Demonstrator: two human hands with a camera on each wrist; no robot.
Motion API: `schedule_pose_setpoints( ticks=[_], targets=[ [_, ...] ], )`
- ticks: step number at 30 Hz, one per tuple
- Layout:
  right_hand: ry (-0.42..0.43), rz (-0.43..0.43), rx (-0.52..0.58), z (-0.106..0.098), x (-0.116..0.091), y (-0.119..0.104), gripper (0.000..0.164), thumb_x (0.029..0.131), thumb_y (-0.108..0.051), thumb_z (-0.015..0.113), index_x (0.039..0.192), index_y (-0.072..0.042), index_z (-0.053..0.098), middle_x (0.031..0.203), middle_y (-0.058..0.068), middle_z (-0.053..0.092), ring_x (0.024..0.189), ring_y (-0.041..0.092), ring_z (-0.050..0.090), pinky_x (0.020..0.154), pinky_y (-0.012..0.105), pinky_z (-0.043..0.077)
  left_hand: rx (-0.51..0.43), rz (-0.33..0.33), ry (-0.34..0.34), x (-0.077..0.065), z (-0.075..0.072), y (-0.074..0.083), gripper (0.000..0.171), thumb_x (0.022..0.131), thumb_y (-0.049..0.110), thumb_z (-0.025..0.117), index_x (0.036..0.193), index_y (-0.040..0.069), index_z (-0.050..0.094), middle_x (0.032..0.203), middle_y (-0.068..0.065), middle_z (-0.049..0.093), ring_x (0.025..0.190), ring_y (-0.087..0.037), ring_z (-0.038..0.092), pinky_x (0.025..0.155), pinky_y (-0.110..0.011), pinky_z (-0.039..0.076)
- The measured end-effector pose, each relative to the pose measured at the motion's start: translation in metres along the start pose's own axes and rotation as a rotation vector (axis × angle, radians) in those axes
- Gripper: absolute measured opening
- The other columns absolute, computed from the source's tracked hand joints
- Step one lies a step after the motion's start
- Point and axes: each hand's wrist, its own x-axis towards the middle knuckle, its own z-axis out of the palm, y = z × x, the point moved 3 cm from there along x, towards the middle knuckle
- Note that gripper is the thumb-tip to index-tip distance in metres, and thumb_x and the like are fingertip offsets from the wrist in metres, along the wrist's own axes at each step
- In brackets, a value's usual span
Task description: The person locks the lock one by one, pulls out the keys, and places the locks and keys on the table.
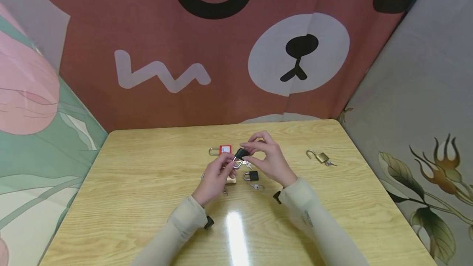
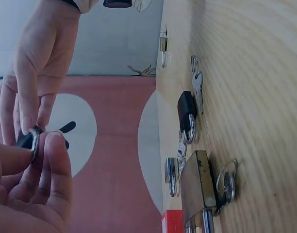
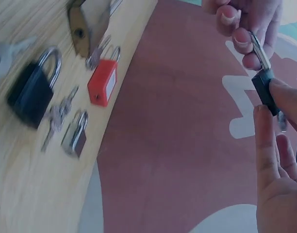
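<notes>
head view: over the counter, the left hand pinches one end of a small black padlock and the right hand the other; a brass padlock lies well right of it. left wrist: the left grip is on the shackle. right wrist: a blurred silvery piece, perhaps a key, shows at the padlock's base; the likely step is working the lock, next calling for steady holds.

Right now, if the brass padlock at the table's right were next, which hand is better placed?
Probably the right grip: it is nearer that brass padlock. It would likely first have to release the raised black padlock, whose shackle the left grip holds.
</notes>
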Motion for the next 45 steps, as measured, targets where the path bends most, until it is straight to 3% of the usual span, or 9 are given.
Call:
schedule_pose_setpoints(
  ticks=[11, 14, 18, 23, 29, 33, 37, 40, 45],
  targets=[
    [-0.176, 0.250, 0.173, 0.010, 0.005, 0.008, 0.028, 0.093, -0.011, 0.078, 0.120, -0.016, 0.076, 0.108, -0.001, 0.073, 0.095, 0.012, 0.071, 0.090, 0.033, 0.060, -0.109, -0.009, 0.018, 0.004, -0.012, -0.003, 0.016, 0.107, 0.004, 0.055, 0.122, 0.002, 0.060, 0.097, -0.025, 0.069, 0.079, -0.023, 0.070, 0.074, -0.044, 0.063],
    [-0.191, 0.254, 0.176, 0.012, 0.005, 0.009, 0.025, 0.094, -0.011, 0.077, 0.119, -0.013, 0.075, 0.108, -0.001, 0.072, 0.096, 0.012, 0.071, 0.089, 0.033, 0.060, -0.167, -0.031, 0.021, 0.005, -0.015, -0.004, 0.020, 0.108, 0.007, 0.054, 0.127, 0.002, 0.058, 0.101, -0.029, 0.068, 0.079, -0.019, 0.070, 0.077, -0.050, 0.062],
    [-0.175, 0.242, 0.195, 0.015, 0.006, 0.010, 0.024, 0.094, -0.012, 0.078, 0.118, -0.009, 0.075, 0.107, 0.001, 0.072, 0.095, 0.015, 0.072, 0.088, 0.032, 0.061, -0.252, -0.047, 0.009, 0.005, -0.018, -0.007, 0.030, 0.104, 0.008, 0.061, 0.133, 0.000, 0.056, 0.107, -0.027, 0.065, 0.088, -0.017, 0.068, 0.083, -0.038, 0.062],
    [-0.150, 0.274, 0.201, 0.015, 0.005, 0.011, 0.021, 0.093, -0.017, 0.079, 0.114, -0.017, 0.076, 0.106, 0.000, 0.074, 0.094, 0.016, 0.071, 0.086, 0.032, 0.060, -0.210, -0.004, 0.014, 0.004, -0.021, -0.007, 0.038, 0.095, 0.002, 0.073, 0.132, 0.005, 0.061, 0.112, -0.016, 0.063, 0.100, -0.014, 0.063, 0.087, -0.027, 0.059],
    [-0.176, 0.324, 0.203, 0.016, 0.003, 0.011, 0.022, 0.093, -0.017, 0.080, 0.115, -0.017, 0.076, 0.106, -0.001, 0.073, 0.094, 0.017, 0.071, 0.084, 0.035, 0.061, -0.097, -0.012, 0.117, 0.006, -0.025, -0.009, 0.010, 0.099, 0.008, 0.070, 0.108, 0.004, 0.073, 0.093, -0.013, 0.070, 0.078, -0.021, 0.070, 0.072, -0.038, 0.064],
    [-0.189, 0.328, 0.213, 0.019, 0.003, 0.011, 0.023, 0.093, -0.016, 0.080, 0.115, -0.012, 0.076, 0.106, 0.001, 0.074, 0.094, 0.018, 0.072, 0.082, 0.034, 0.062, -0.109, -0.049, 0.111, 0.008, -0.026, -0.011, 0.022, 0.102, 0.018, 0.067, 0.093, -0.002, 0.068, 0.083, -0.013, 0.069, 0.071, -0.029, 0.067, 0.065, -0.044, 0.062],
    [-0.197, 0.340, 0.238, 0.021, 0.001, 0.012, 0.023, 0.092, -0.014, 0.081, 0.114, -0.011, 0.076, 0.108, 0.003, 0.074, 0.092, 0.018, 0.072, 0.080, 0.032, 0.063, -0.129, -0.087, 0.076, 0.009, -0.027, -0.013, 0.035, 0.104, 0.026, 0.064, 0.092, -0.006, 0.065, 0.080, -0.013, 0.067, 0.070, -0.036, 0.065, 0.060, -0.036, 0.061],
    [-0.203, 0.344, 0.250, 0.022, 0.001, 0.012, 0.025, 0.091, -0.015, 0.081, 0.116, -0.013, 0.076, 0.110, 0.004, 0.074, 0.092, 0.019, 0.072, 0.079, 0.031, 0.063, -0.163, -0.099, 0.062, 0.009, -0.027, -0.014, 0.038, 0.106, 0.028, 0.061, 0.095, -0.008, 0.065, 0.080, -0.013, 0.066, 0.069, -0.033, 0.064, 0.059, -0.028, 0.059],
    [-0.210, 0.323, 0.293, 0.023, 0.001, 0.012, 0.028, 0.094, -0.014, 0.078, 0.122, -0.010, 0.075, 0.110, 0.006, 0.072, 0.092, 0.020, 0.073, 0.078, 0.032, 0.063, -0.194, -0.050, 0.087, 0.009, -0.028, -0.013, 0.030, 0.106, 0.021, 0.061, 0.103, -0.007, 0.069, 0.086, -0.020, 0.067, 0.070, -0.023, 0.066, 0.065, -0.040, 0.062]
  ],
)
